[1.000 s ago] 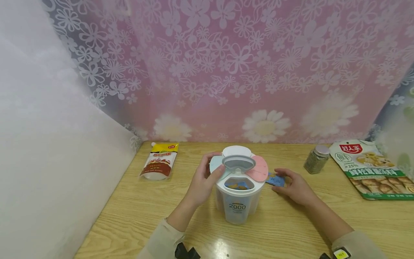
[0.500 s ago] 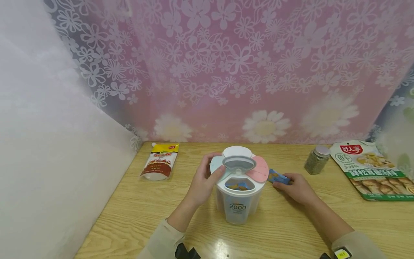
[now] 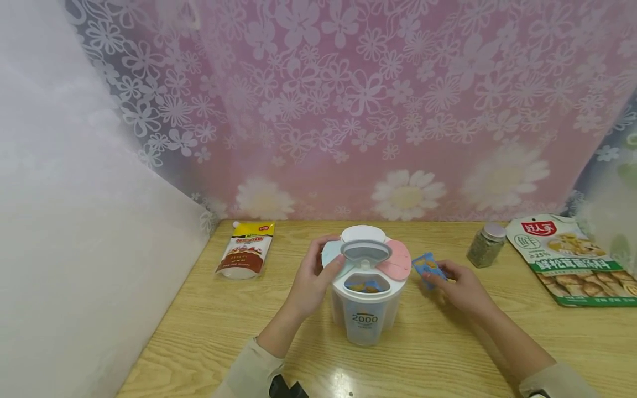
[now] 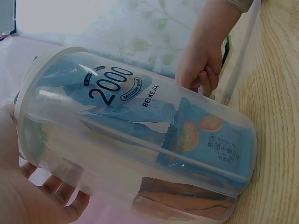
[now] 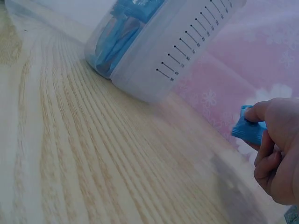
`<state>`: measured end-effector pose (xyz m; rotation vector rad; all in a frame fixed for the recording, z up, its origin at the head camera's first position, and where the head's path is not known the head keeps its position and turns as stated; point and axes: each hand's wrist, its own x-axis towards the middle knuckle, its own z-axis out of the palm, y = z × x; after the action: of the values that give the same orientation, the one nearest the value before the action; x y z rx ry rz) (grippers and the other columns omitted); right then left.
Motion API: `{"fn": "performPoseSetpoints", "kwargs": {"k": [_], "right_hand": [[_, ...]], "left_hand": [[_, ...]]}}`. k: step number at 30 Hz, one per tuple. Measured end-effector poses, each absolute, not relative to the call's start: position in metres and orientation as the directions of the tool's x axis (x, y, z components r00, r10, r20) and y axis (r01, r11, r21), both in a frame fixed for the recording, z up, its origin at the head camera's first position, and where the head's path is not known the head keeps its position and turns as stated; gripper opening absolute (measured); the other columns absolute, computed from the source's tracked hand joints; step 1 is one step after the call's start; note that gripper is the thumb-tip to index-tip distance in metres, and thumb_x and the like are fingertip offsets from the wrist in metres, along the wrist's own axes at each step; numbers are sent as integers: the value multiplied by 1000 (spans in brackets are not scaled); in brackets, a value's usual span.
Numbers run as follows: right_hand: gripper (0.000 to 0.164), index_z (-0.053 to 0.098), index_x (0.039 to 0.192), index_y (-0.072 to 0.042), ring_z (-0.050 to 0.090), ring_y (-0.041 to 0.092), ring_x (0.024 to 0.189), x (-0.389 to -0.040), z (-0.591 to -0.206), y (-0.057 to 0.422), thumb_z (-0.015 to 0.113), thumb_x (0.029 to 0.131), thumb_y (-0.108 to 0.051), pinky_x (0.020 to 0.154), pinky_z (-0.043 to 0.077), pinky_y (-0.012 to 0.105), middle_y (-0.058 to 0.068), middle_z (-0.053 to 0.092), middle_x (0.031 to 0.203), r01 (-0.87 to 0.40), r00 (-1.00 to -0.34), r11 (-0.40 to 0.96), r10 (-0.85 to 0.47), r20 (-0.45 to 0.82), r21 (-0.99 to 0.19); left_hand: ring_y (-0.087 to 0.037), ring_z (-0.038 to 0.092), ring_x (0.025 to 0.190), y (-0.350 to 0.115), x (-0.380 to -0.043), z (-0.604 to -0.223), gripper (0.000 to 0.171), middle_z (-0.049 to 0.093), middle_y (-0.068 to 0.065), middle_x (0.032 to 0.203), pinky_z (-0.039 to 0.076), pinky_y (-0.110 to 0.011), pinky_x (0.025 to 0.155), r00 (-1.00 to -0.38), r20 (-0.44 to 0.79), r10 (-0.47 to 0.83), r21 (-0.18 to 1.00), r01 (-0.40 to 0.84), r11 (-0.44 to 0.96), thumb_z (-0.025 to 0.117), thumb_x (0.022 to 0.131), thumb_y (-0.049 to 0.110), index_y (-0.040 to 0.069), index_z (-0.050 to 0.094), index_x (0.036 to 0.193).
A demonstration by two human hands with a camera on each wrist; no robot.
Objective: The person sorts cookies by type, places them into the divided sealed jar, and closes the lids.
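A clear divided storage container [image 3: 365, 318] marked "2000" stands on the table. Its front grey-white flap is raised, and blue packets show through the opening. My left hand [image 3: 309, 279] grips the container's left upper side, thumb on the light blue lid section. In the left wrist view, blue biscuit packets [image 4: 205, 137] fill one compartment and a brown packet [image 4: 187, 198] lies in another. To the right of the container, my right hand [image 3: 463, 290] pinches a small blue biscuit packet [image 3: 428, 268] between thumb and fingers, above the tabletop.
At the back left lies a spouted pouch [image 3: 247, 249] with a yellow top. A small glass jar [image 3: 485, 249] of dried herbs stands at the back right, beside a large green and white mushroom packet [image 3: 572, 260]. A floral curtain [image 3: 318, 110] hangs behind the table [image 3: 214, 331].
My right hand has taken up the blue biscuit packet from beside the container and turned it more upright. The left hand and container have stayed in place.
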<state>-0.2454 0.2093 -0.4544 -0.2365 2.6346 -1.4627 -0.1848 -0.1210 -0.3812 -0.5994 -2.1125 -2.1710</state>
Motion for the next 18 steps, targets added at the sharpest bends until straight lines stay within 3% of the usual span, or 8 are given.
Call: {"fn": "performPoseSetpoints", "kwargs": {"k": [2,11,18], "right_hand": [[51,60,126,-4,61,0,96,-243,-450,209,60,98,-47,82,49,31,10,72,116,-87,-981,524,-195,-19,-847],[42,64,109,-6,58,3,100,-225,-426,206,57,99,-47,82,48,36,1,72,104,-121,-977,523,-213,8,-844],[42,65,113,-6,53,14,75,-210,-407,200,59,99,-45,61,43,32,2,62,107,-73,-977,482,-211,-34,-873]], "left_hand": [[-15,58,110,-121,-185,-382,43,50,-13,130,55,-27,87,-923,308,230,951,302,-65,53,102,21,8,39,141],[-16,58,111,-121,-184,-380,44,50,-12,130,55,-27,89,-918,317,237,948,309,-71,53,102,21,7,38,141],[-16,58,111,-121,-185,-382,43,51,-12,130,55,-27,88,-920,314,234,949,306,-71,53,102,20,7,39,141]]}}
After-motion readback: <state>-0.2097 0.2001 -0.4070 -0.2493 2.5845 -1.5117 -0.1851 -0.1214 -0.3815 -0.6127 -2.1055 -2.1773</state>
